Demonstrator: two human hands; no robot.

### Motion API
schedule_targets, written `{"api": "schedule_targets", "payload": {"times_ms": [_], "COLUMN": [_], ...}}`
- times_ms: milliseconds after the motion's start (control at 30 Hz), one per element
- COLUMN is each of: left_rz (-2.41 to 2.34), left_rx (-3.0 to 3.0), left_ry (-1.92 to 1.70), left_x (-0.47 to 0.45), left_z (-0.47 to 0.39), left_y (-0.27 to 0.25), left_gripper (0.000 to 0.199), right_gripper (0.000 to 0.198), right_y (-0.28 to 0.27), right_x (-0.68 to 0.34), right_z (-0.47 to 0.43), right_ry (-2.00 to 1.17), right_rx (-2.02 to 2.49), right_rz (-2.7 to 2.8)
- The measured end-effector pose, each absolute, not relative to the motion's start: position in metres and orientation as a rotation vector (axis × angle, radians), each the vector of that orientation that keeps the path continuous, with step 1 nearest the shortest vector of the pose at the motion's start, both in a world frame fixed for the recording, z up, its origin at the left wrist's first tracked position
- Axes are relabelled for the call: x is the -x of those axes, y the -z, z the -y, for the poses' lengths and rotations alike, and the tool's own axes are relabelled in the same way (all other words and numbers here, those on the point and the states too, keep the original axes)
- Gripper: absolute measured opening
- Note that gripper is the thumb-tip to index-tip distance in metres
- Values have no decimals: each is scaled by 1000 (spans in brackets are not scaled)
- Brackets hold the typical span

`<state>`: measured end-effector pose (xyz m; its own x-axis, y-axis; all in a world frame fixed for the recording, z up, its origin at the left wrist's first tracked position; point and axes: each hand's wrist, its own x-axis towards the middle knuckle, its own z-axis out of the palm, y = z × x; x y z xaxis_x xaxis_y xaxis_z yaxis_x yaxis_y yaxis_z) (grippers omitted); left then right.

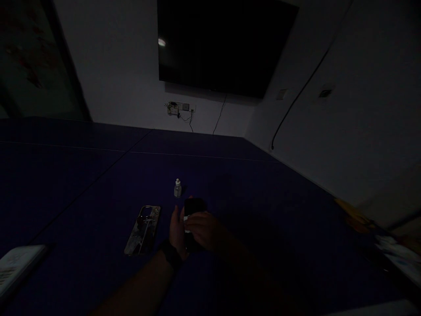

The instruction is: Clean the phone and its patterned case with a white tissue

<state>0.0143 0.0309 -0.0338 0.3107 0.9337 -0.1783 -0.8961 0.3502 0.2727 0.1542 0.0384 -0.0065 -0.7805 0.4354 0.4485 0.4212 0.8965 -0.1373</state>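
My left hand (177, 231), with a dark watch (170, 254) on its wrist, is closed around the edge of a black phone (194, 204). The phone's screen or back is dark; I cannot tell which side faces up. Over its middle lies my right hand (204, 229), fingers together, pressing a small white cloth or wipe (186, 223) onto the surface. Just beyond the phone stands a small clear bottle (177, 189) with a white cap. A patterned phone case (144, 230) with a camera cut-out lies flat to the left of my left hand.
A white device (19, 265) sits at the left edge of the dark blue surface (98, 188). Ahead, a large television (223, 48) hangs above sockets with cables (179, 109). At the right are a yellow item (353, 213) and white items (399, 256). The room is dim.
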Motion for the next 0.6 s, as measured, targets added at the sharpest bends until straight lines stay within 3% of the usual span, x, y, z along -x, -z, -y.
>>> {"api": "schedule_targets", "payload": {"times_ms": [600], "left_rz": [-346], "left_rx": [-180], "left_ry": [-1186], "left_x": [-14], "left_z": [-26], "left_y": [34], "left_gripper": [61], "right_gripper": [22], "right_y": [6], "right_x": [-165], "right_z": [-48], "right_ry": [32], "right_rx": [637], "right_rz": [2548]}}
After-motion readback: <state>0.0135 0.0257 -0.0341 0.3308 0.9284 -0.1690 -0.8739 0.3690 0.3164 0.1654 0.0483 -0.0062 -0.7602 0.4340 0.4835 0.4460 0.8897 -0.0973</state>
